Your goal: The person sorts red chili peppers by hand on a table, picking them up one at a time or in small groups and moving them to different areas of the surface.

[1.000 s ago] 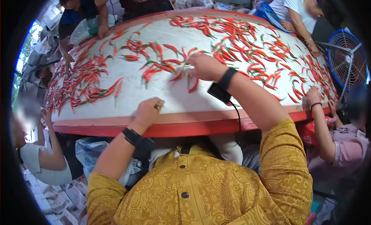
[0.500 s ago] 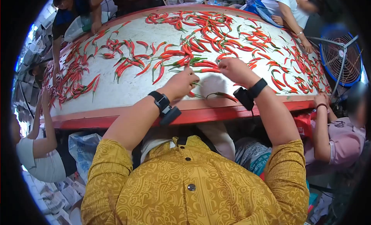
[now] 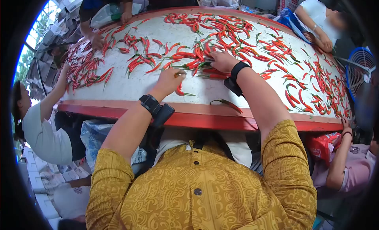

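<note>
Red chili peppers with green stems (image 3: 233,40) lie spread over a white tabletop (image 3: 154,85). My left hand (image 3: 170,80) is above the table left of centre, its fingers curled together; what they hold, if anything, is too small to tell. Just beyond its fingertips a red pepper (image 3: 179,90) lies on the white surface. My right hand (image 3: 222,61) reaches into the central cluster, fingers pointing down at the peppers, and whether it grips one is unclear. A single dark-stemmed pepper (image 3: 231,105) rests by the near edge.
The table has a raised red rim (image 3: 197,118). Co-workers' hands are at the far left (image 3: 96,41), left side, far right (image 3: 325,43) and right edge (image 3: 346,125). A blue fan (image 3: 360,70) stands at the right; plastic bags (image 3: 94,137) are below the rim.
My left hand has moved left, and my right hand has moved left and forward into the central peppers. The view has shifted, and the co-workers' arms have changed position.
</note>
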Motion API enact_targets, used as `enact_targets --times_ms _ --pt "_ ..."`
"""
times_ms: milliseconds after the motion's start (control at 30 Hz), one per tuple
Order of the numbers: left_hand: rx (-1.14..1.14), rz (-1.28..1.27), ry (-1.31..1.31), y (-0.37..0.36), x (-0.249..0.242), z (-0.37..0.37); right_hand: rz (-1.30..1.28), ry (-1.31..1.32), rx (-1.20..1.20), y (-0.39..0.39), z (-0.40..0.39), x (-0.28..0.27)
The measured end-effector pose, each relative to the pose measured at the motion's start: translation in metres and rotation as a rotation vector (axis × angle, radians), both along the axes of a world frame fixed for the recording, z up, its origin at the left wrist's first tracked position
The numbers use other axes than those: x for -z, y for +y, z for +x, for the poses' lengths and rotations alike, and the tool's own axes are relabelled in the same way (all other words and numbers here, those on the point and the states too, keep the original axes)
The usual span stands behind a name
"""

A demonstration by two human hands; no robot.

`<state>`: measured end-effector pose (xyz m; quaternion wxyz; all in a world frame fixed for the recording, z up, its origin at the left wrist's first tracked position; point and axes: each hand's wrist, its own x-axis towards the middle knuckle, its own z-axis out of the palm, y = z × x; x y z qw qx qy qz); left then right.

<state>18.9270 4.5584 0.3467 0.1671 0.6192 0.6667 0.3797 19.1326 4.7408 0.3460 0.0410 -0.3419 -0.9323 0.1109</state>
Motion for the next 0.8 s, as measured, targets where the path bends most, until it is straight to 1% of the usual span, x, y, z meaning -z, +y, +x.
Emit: enact_targets --times_ms 33,67,100,167,200,233,267,300,333,367,400,433,467,500,533,567,600,633,700,733,767,800 --pt "0.104 -0.145 0.043 -0.001 -0.005 0.007 -0.100 -0.028 -0.061 -0.004 0.002 -0.007" --pt "0.211 -0.292 0.082 -0.003 -0.006 0.012 -0.026 -0.064 -0.113 -0.009 0.010 -0.014" --pt "0.204 -0.299 0.073 -0.003 -0.003 0.014 0.061 0.013 -0.191 -0.016 0.022 -0.023" --pt "0.276 -0.032 0.372 0.002 0.009 0.016 0.236 0.123 -0.187 -0.044 0.049 -0.041" --pt "0.235 -0.047 0.376 0.010 0.016 0.012 -0.024 0.009 -0.087 -0.062 0.054 -0.058" --pt "0.131 -0.039 0.405 0.014 0.016 0.013 -0.166 0.031 -0.196 -0.076 0.071 -0.057" --pt "0.075 0.018 0.377 0.014 0.009 0.019 -0.241 0.031 -0.343 -0.092 0.085 -0.055" --pt "0.019 0.075 0.350 0.013 0.001 0.026 -0.407 -0.001 -0.340 -0.113 0.097 -0.057" --pt "0.022 0.076 0.349 0.013 -0.004 0.037 -0.372 -0.078 -0.393 -0.127 0.107 -0.049" --pt "0.089 0.117 0.278 0.011 -0.007 0.051 -0.269 -0.083 -0.400 -0.138 0.119 -0.044" --pt "0.155 0.157 0.208 0.009 -0.008 0.066 -0.143 -0.018 -0.390 -0.137 0.129 -0.034" --pt "0.306 0.273 0.314 0.007 -0.007 0.081 -0.015 0.047 -0.380 -0.135 0.140 -0.028" --pt "0.370 0.245 0.276 0.005 -0.005 0.101 -0.016 0.049 -0.376 -0.131 0.151 -0.027" --pt "0.433 0.217 0.237 0.001 -0.006 0.120 0.044 0.194 -0.407 -0.125 0.162 -0.031" --pt "0.434 0.219 0.237 -0.002 -0.005 0.131 0.105 0.338 -0.439 -0.121 0.174 -0.036" --pt "0.440 0.125 0.275 -0.004 -0.002 0.141 0.107 0.337 -0.438 -0.119 0.188 -0.045" --pt "0.446 0.031 0.311 -0.004 0.000 0.149 -0.062 0.171 -0.326 -0.119 0.204 -0.058" --pt "0.449 0.036 0.308 -0.001 0.002 0.153 -0.227 0.005 -0.209 -0.118 0.218 -0.068" --pt "0.439 -0.033 0.390 0.002 0.004 0.157 -0.410 -0.114 -0.110 -0.117 0.243 -0.075" --pt "0.475 -0.080 0.354 0.005 0.003 0.160 -0.461 -0.229 -0.063 -0.115 0.254 -0.072" --pt "0.481 -0.078 0.351 0.006 0.004 0.167 -0.461 -0.231 -0.056 -0.110 0.262 -0.065" --pt "0.540 -0.068 0.298 0.007 0.004 0.174 -0.323 -0.175 -0.083 -0.104 0.269 -0.055"
